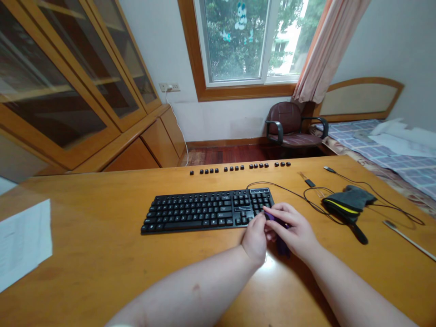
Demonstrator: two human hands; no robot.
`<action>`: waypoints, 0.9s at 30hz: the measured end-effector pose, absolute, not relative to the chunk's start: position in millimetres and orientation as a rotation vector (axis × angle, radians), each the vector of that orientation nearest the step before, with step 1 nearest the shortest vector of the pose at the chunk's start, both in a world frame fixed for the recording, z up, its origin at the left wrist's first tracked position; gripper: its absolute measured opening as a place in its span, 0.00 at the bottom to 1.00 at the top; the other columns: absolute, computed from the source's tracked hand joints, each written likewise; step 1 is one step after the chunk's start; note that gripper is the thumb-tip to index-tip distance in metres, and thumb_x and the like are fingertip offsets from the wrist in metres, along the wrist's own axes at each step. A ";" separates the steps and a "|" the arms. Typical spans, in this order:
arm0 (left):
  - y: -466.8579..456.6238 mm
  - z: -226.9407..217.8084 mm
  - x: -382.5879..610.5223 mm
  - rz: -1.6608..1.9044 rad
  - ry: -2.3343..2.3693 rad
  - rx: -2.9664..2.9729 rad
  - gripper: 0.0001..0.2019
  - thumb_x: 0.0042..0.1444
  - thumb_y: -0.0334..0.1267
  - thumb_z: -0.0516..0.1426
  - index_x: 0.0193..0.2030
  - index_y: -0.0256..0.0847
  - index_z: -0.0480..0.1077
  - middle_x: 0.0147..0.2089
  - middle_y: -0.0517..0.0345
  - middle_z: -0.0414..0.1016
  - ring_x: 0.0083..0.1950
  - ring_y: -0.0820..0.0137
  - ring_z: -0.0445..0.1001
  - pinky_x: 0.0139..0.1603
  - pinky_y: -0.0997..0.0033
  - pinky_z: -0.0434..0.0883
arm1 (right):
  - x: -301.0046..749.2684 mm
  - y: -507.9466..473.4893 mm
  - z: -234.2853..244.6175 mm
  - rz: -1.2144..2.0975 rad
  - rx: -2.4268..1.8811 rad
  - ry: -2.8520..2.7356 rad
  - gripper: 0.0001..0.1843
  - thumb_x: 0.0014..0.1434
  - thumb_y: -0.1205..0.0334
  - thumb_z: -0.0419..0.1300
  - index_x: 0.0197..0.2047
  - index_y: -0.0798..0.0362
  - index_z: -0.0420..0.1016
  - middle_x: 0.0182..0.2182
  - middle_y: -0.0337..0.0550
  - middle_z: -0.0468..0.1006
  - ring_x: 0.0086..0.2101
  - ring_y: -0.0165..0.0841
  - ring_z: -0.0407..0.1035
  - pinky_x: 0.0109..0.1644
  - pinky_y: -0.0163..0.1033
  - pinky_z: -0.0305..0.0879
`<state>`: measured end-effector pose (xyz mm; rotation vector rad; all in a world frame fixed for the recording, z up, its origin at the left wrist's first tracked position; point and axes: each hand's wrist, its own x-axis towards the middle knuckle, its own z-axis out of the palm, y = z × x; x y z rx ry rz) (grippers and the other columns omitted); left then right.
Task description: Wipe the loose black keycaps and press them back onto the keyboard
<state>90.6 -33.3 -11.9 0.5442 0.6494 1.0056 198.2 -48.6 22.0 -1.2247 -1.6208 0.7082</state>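
Note:
My left hand [256, 238] and my right hand [297, 230] meet above the right front corner of a black keyboard [197, 211]. A purple cloth [282, 247] hangs between them, with the fingers of my right hand closed on it. The fingers of my left hand are pinched together at the same spot, and what they hold is hidden. Along the desk's far edge stand several loose black keycaps [236, 168] in a spaced row. On the keyboard's top row the small key positions look bare of caps, though they are too small to be sure.
The wooden desk [102, 254] carries a paper sheet [25, 243] at the left. To the right lie a coiled cable [357, 182], a grey-black pouch with a yellow stripe [350, 200], a small black tool with wire loops [309, 182] and a thin brush [408, 240].

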 end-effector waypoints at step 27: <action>-33.1 4.5 86.1 1.027 0.442 0.563 0.13 0.51 0.38 0.49 0.20 0.40 0.50 0.17 0.68 0.46 0.17 0.80 0.48 0.21 0.76 0.52 | 205.1 -39.6 15.6 0.634 -1.259 -1.290 0.08 0.58 0.62 0.52 0.34 0.51 0.73 0.32 0.43 0.73 0.34 0.33 0.68 0.41 0.40 0.65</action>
